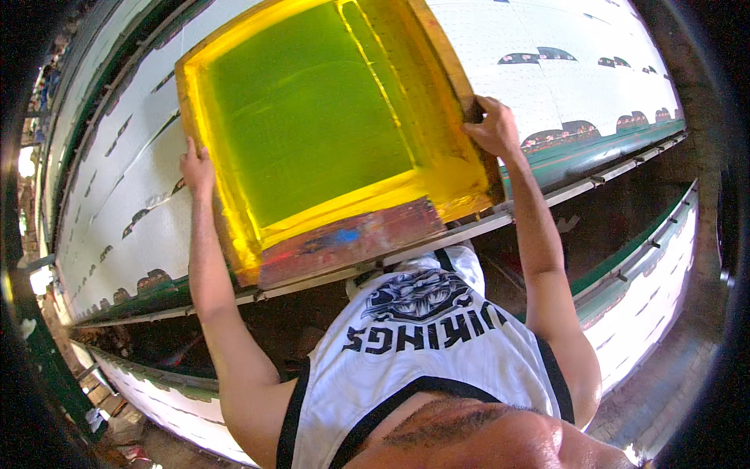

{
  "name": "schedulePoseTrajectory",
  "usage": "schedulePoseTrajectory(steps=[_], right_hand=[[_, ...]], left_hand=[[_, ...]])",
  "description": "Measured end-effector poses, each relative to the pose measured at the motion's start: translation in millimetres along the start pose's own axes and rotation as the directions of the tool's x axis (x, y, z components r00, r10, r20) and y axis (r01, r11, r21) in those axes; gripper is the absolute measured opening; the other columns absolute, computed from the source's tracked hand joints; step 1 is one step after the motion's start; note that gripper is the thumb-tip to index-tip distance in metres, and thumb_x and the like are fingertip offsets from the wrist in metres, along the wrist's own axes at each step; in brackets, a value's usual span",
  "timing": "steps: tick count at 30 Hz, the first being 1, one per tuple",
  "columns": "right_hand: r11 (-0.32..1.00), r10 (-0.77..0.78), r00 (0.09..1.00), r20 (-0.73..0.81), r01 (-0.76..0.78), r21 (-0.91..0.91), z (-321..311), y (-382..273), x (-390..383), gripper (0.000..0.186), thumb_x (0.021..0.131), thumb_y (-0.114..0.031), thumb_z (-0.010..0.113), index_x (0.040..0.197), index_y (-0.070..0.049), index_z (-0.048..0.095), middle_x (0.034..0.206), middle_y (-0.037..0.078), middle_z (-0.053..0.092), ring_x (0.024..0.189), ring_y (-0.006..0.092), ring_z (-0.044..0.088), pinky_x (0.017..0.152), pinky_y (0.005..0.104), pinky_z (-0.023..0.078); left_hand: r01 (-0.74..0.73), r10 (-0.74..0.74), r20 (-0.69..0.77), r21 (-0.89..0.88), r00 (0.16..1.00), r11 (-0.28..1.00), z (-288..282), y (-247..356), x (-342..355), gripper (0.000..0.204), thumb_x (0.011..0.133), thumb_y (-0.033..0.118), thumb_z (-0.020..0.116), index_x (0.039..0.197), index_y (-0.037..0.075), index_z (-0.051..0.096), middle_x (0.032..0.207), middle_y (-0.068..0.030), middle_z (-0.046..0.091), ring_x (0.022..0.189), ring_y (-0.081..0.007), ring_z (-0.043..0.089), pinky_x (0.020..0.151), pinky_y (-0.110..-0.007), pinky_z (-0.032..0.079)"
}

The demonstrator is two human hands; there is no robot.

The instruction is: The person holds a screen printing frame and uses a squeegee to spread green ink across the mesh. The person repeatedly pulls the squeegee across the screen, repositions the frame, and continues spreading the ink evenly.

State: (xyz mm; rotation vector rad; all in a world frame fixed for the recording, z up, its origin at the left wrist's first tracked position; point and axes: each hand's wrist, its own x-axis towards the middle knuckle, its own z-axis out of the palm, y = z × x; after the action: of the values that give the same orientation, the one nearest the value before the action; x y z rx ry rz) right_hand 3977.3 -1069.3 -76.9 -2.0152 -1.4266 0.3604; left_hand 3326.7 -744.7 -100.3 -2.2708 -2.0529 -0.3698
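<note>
Across the view, long printing table [625,90] with white covering and dark printed patches [580,130]. On it or slightly above, impossible to tell which, wooden screen-printing frame [312,125] with yellow-green mesh, directly before white jersey [437,371], turned a little; long axis uncertain, because of cut-off far side. Between both hands: right hand [494,129] clamped on right side, closer to near corner; left hand [197,168] touching left side, finger closure not possible to tell. Along near rim, small blue smear [344,236].

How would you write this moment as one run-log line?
left hand: holds left side of framed screen | right hand: holds its right side | framed screen: mostly green and yellow | beneath: white-topped table
</note>
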Motion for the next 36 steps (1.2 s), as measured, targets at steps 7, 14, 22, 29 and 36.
schedulePoseTrajectory(steps=[7, 14, 22, 29, 36], right_hand=[[0.992, 0.075, 0.996, 0.042, -0.079, 0.103, -111.2, 209.2, 19.3, 0.047, 0.072, -0.019, 0.083, 0.115, -0.001, 0.075, 0.098, 0.018, 0.075, 0.092, 0.0302, 0.075, 0.082, 0.0412, 0.057], [0.992, 0.068, 0.998, -0.012, -0.066, 0.104, -155.0, 310.1, 10.6, 0.056, 0.072, -0.010, 0.086, 0.127, -0.004, 0.075, 0.113, 0.019, 0.078, 0.106, 0.0336, 0.076, 0.091, 0.0437, 0.059], [0.989, 0.125, 0.992, -0.006, -0.124, 0.083, -176.4, 337.9, 15.5, 0.049, 0.078, -0.013, 0.085, 0.125, -0.003, 0.075, 0.113, 0.019, 0.078, 0.105, 0.0331, 0.076, 0.092, 0.0428, 0.059], [0.936, -0.086, 0.961, -0.264, -0.013, -0.351, -157.7, 270.2, -9.8, 0.051, 0.087, -0.025, 0.087, 0.131, -0.006, 0.072, 0.130, 0.022, 0.072, 0.120, 0.0397, 0.070, 0.102, 0.0470, 0.057], [0.898, -0.422, 0.669, 0.612, 0.402, 0.180, -126.3, 109.0, -113.0, 0.055, 0.089, -0.019, 0.081, 0.141, -0.008, 0.066, 0.141, 0.017, 0.066, 0.131, 0.0388, 0.064, 0.109, 0.0512, 0.055]], left_hand=[[-0.063, 0.062, -0.047, -0.014, 0.997, 0.998, 38.6, 241.6, -53.1, 0.065, 0.106, 0.033, 0.064, 0.164, 0.011, 0.046, 0.127, -0.0267, 0.063, 0.118, -0.0456, 0.062, 0.103, -0.056, 0.052], [0.042, -0.046, -0.062, -0.066, 0.997, 0.997, 60.2, 369.0, -113.8, 0.064, 0.108, 0.030, 0.063, 0.166, 0.010, 0.043, 0.131, -0.0239, 0.058, 0.123, -0.0436, 0.057, 0.104, -0.054, 0.051], [0.066, -0.069, -0.040, -0.063, 0.997, 0.996, 73.3, 417.1, -123.3, 0.064, 0.109, 0.029, 0.061, 0.167, 0.011, 0.040, 0.129, -0.0220, 0.055, 0.124, -0.0421, 0.054, 0.104, -0.054, 0.050], [0.058, -0.057, 0.021, -0.067, 0.998, 0.996, 101.1, 402.8, -118.5, 0.064, 0.108, 0.027, 0.062, 0.165, 0.009, 0.042, 0.144, -0.0265, 0.050, 0.132, -0.0437, 0.052, 0.109, -0.054, 0.048], [0.050, -0.052, -0.027, -0.047, 0.998, 0.998, 101.1, 412.0, -130.4, 0.061, 0.108, 0.031, 0.061, 0.164, 0.011, 0.046, 0.145, -0.0243, 0.053, 0.134, -0.0440, 0.054, 0.110, -0.053, 0.050]])
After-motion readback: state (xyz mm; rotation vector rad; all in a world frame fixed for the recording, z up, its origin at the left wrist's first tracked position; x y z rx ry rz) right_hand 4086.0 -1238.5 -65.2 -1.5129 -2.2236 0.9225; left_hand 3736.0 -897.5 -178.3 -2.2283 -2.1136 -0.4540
